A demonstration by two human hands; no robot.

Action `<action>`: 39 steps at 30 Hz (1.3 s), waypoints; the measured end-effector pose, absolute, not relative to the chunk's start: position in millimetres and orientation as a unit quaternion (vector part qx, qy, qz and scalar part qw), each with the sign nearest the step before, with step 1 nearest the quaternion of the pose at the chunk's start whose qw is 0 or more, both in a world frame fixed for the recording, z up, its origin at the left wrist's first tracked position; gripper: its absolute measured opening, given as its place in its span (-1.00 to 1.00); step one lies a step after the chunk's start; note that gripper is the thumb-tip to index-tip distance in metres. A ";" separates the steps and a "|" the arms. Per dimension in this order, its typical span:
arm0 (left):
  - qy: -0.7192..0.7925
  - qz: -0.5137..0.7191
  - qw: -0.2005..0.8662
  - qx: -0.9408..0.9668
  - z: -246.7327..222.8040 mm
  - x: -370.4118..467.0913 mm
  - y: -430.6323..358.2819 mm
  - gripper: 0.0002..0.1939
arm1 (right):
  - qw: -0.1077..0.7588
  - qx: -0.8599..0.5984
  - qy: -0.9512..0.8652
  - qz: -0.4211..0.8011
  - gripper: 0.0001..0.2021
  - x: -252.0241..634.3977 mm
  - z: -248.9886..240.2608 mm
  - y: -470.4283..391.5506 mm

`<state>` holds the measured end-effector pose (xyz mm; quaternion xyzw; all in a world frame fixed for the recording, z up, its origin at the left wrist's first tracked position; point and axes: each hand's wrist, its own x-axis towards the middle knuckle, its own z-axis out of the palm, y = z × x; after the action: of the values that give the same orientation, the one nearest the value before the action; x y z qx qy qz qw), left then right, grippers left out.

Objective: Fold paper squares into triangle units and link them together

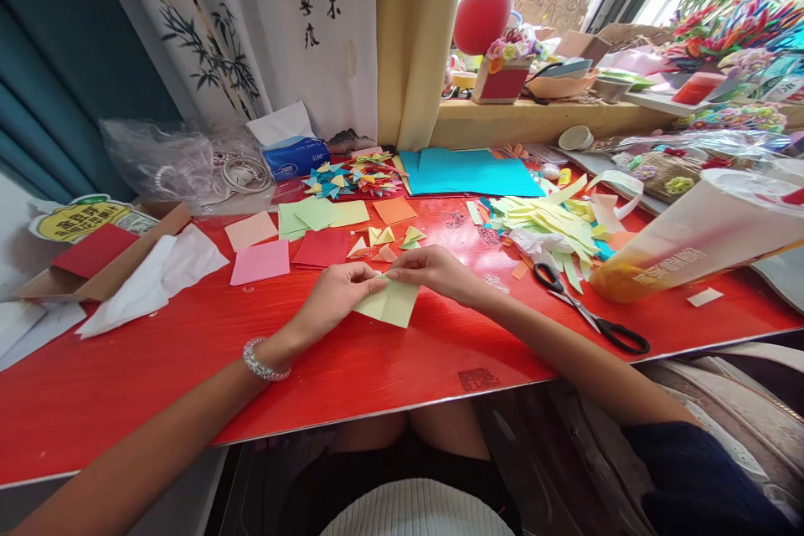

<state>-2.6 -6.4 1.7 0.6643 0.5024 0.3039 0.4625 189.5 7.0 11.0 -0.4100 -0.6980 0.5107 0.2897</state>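
Observation:
A pale yellow-green square of paper [397,305] with crease lines is pinched along its far edge by both hands, just above the red table [402,368]. My left hand [336,295] grips it at its left side, thumb on top. My right hand [433,272] closes on the same edge, close to the left fingertips. Right behind the hands lie several small folded paper triangles [381,238] in yellow, peach and orange. Near them are stacks of square paper: red [322,249], pink [260,265], green [316,213] and orange [394,210].
Scissors [587,314] with black handles lie at the right beside a heap of paper strips [553,226] and a tilted plastic cup [697,239]. Blue paper sheets [471,172], folded paper pieces [355,176] and a tissue pack [295,157] line the back. A cardboard box [104,289] stands left.

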 end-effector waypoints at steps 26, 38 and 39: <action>0.462 0.270 0.477 0.697 -7.4 1.3 -10.1 -0.68 | 0.251 -0.430 -0.828 0.259 -0.71 184.6 -3.4 4.1; 0.485 0.417 0.500 0.583 -4.2 1.2 -5.3 -0.70 | 0.342 -0.392 -0.642 0.564 -0.78 183.6 2.2 6.7; 0.482 0.420 0.503 0.581 -4.9 1.3 -4.7 -0.69 | 0.341 -0.394 -0.647 0.556 -0.77 183.9 2.4 6.5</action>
<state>1.3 -4.7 -4.9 0.5814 0.4822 0.4204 0.5027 183.9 6.5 2.4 -0.3944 -0.6473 0.5561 0.3408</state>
